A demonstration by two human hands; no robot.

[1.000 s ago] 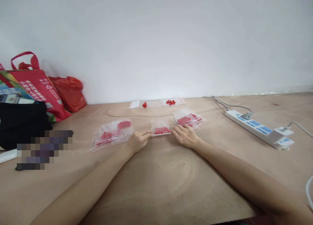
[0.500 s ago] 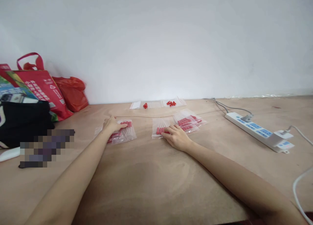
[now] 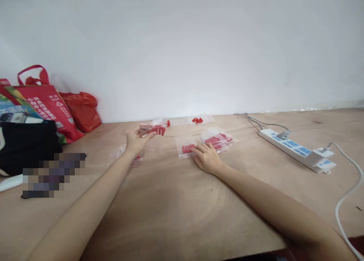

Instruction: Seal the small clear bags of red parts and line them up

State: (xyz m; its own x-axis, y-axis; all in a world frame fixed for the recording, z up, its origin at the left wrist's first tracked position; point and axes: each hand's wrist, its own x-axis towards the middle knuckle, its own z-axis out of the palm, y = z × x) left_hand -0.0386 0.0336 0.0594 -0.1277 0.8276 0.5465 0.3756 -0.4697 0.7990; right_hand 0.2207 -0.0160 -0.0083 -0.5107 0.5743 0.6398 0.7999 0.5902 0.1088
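Observation:
My left hand (image 3: 138, 139) pinches a clear bag with red-handled pieces (image 3: 157, 130), raised above the table. Below it, partly behind my wrist, more clear bags with red pieces (image 3: 137, 159) lie on the wood. My right hand (image 3: 209, 157) rests with bent, slightly parted fingers at the edge of a clear bag with red pieces (image 3: 186, 147); whether it grips the bag is not clear. Just behind that hand is a stack of similar bags (image 3: 217, 139). Farther back lie a bag with small red pieces (image 3: 198, 120) and another bag (image 3: 179, 122) beside it.
A white power strip (image 3: 287, 143) with plugs and cables lies at the right. On the left stand a red printed bag (image 3: 48, 105), a red plastic bag (image 3: 82, 109) and a black cloth item (image 3: 28, 145). A pale wall rises behind the wooden table (image 3: 176, 208).
My left hand has lifted a bag of red pieces off the left pile and moved it up and slightly right. My right hand has barely moved. The view has shifted a little.

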